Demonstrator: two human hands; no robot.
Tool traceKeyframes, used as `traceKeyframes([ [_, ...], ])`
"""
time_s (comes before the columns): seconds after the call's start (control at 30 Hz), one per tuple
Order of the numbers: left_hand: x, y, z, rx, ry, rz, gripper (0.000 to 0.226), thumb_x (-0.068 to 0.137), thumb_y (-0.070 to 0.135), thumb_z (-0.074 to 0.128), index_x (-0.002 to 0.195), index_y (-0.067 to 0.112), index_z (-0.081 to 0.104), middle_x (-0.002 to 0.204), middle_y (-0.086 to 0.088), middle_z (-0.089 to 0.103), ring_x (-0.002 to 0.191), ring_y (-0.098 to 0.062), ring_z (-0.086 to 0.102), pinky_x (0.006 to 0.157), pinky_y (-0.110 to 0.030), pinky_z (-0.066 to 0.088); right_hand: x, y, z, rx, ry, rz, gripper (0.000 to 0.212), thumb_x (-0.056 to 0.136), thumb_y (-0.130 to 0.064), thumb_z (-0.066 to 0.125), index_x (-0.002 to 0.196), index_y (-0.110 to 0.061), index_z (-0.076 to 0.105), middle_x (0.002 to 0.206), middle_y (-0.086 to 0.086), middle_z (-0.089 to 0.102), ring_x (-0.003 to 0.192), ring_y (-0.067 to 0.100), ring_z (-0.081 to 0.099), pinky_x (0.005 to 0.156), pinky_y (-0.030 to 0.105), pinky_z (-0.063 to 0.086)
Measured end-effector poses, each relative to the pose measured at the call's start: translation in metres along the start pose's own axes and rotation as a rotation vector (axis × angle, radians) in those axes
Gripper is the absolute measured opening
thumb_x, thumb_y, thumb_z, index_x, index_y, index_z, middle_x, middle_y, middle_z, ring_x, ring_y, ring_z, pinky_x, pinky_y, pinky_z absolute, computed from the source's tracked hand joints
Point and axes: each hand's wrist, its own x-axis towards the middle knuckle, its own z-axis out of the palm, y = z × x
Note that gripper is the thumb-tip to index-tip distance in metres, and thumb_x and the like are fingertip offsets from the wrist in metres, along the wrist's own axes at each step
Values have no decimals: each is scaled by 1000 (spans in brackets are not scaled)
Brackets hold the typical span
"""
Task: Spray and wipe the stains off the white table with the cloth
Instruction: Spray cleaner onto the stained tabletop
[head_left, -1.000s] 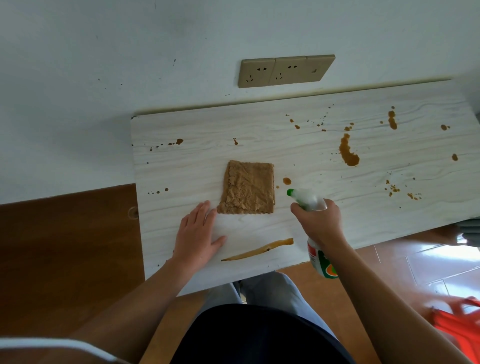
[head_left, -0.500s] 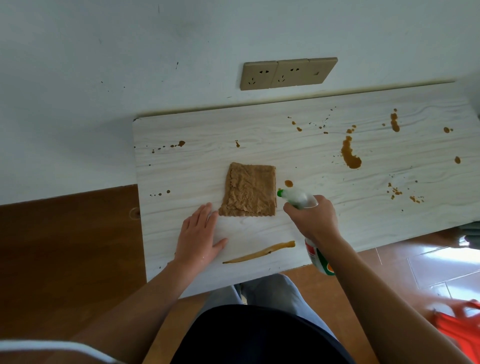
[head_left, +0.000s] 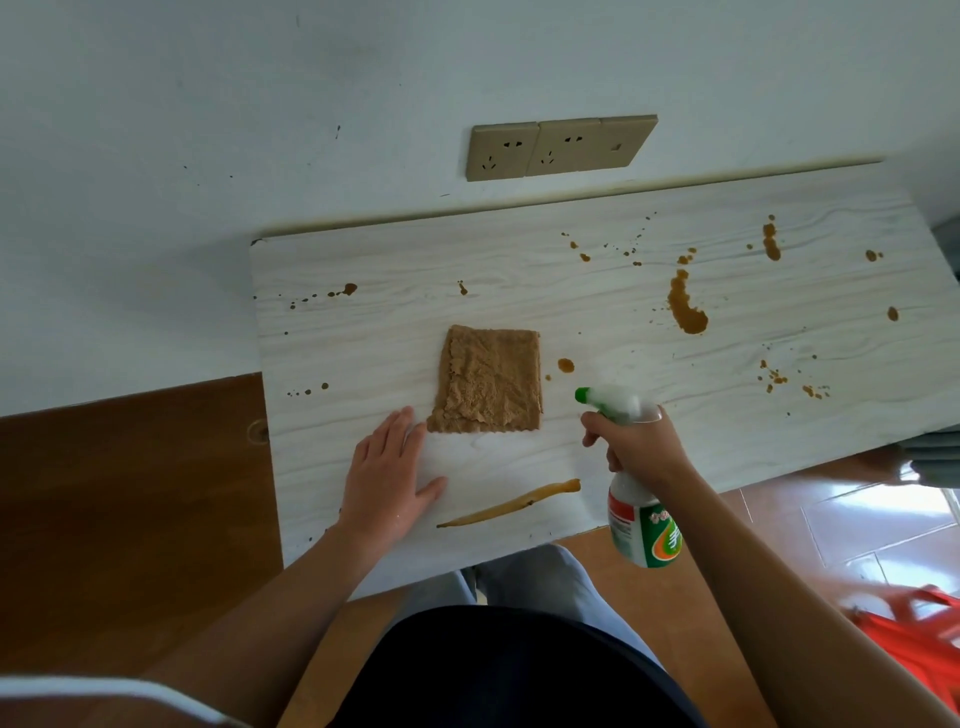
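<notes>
A white wood-grain table (head_left: 363, 332) carries brown stains: a long streak (head_left: 511, 503) near the front edge, a big blotch (head_left: 685, 309) at the right, a small round drop (head_left: 565, 365) beside the cloth, and scattered specks. A folded brown cloth (head_left: 491, 380) lies flat in the middle. My left hand (head_left: 387, 480) rests flat on the table, fingers apart, just left of and below the cloth's corner. My right hand (head_left: 641, 447) grips a white spray bottle (head_left: 636, 512) with a green nozzle (head_left: 583, 395) that points left toward the cloth.
The table's back edge meets a white wall with a beige socket panel (head_left: 558, 147). Brown flooring (head_left: 130, 509) lies to the left. A red object (head_left: 919, 639) sits on the floor at the lower right, and a grey object (head_left: 935, 452) at the table's right end.
The spray bottle's nozzle swung left toward the cloth, then eased back a little to the right. My left hand has stayed flat in place.
</notes>
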Motion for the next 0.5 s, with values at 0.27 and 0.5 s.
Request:
traceKeyframes([
  [0.27, 0, 1, 0, 2, -13, -12, 75, 87, 54, 70, 146, 12, 50, 160, -13, 41, 149, -32, 37, 116, -47, 37, -3, 8, 4, 41, -51, 52, 17, 85, -19, 71, 73, -10, 62, 57, 5, 61, 48, 14, 56, 51, 24, 52],
  [0.5, 0, 2, -2, 7, -13, -15, 76, 87, 56, 70, 146, 12, 50, 160, -13, 42, 148, -32, 39, 116, -47, 37, 3, 3, 5, 45, 15, 0, 16, 85, -30, 72, 81, -15, 69, 73, 1, 73, 48, 11, 58, 53, 24, 51],
])
